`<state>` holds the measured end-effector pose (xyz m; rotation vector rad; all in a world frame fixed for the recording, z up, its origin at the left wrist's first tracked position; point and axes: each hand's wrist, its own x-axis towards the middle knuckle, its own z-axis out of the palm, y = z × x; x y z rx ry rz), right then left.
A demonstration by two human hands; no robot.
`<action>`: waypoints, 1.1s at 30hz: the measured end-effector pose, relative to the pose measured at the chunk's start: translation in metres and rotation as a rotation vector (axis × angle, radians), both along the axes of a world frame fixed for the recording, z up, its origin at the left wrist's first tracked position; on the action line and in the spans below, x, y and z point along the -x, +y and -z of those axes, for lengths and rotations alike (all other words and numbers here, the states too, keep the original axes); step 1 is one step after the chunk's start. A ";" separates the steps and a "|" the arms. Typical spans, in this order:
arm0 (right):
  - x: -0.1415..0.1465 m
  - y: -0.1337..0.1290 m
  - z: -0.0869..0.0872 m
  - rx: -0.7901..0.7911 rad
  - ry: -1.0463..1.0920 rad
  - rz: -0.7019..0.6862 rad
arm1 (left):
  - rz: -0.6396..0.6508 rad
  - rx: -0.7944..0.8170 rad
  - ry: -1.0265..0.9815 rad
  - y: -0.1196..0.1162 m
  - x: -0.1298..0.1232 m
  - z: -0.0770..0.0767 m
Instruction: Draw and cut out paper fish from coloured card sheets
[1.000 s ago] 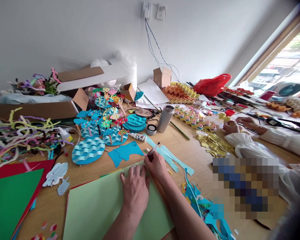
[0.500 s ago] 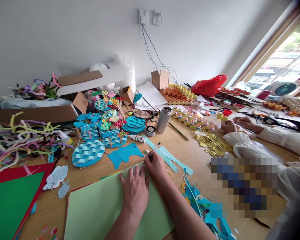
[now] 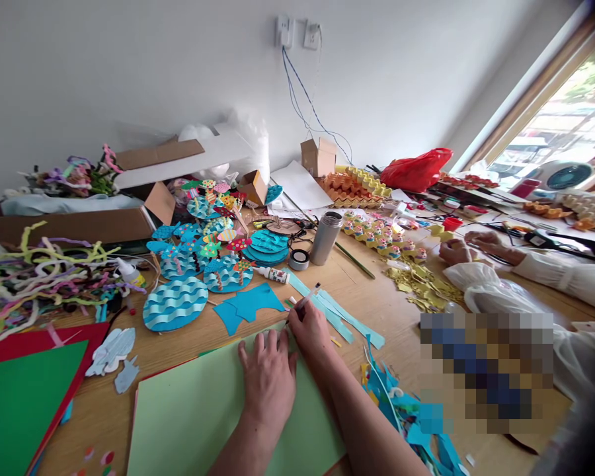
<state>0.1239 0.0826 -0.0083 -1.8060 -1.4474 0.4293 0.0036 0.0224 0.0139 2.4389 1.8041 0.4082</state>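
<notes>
Pale green sheet: held flat on desk, pen at far right corner.

Sheet is laid on the near part of the desk, with red and green edges showing under it. Left hand is pressed on it, fingers slightly spread, nothing gripped. Pen is pinched in closed fingers of right hand, at the sheet's far right corner.

Clutter: blue cut pieces are lying just beyond the sheet's far edge, light blue strips beyond the right hand, blue scraps right of the forearm. Wavy blue oval is placed beyond the far left corner. Red sheet is overlapped by dark green sheet on the desk's left side.

Containers: steel flask is stood upright, mouth open, contents can't be seen; round lid is set beside it. White glue bottle is laid on its side. Long carton, by the desk's far left corner, is filled with pale blue material and fuzzy stems. Small figures are seated in yellow egg tray. Red bag is set near the far edge, contents hidden.
</notes>
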 end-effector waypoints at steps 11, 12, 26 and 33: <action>0.000 0.001 0.000 0.001 0.000 0.012 | 0.005 -0.020 0.018 -0.001 0.000 -0.001; 0.000 0.001 0.000 0.002 -0.001 0.013 | 0.005 -0.020 0.017 0.000 0.000 -0.001; -0.001 0.001 0.001 -0.009 -0.004 0.015 | -0.002 -0.011 0.008 0.000 0.001 -0.001; 0.000 0.000 -0.001 -0.026 -0.033 0.000 | 0.007 -0.021 0.024 0.000 0.002 -0.001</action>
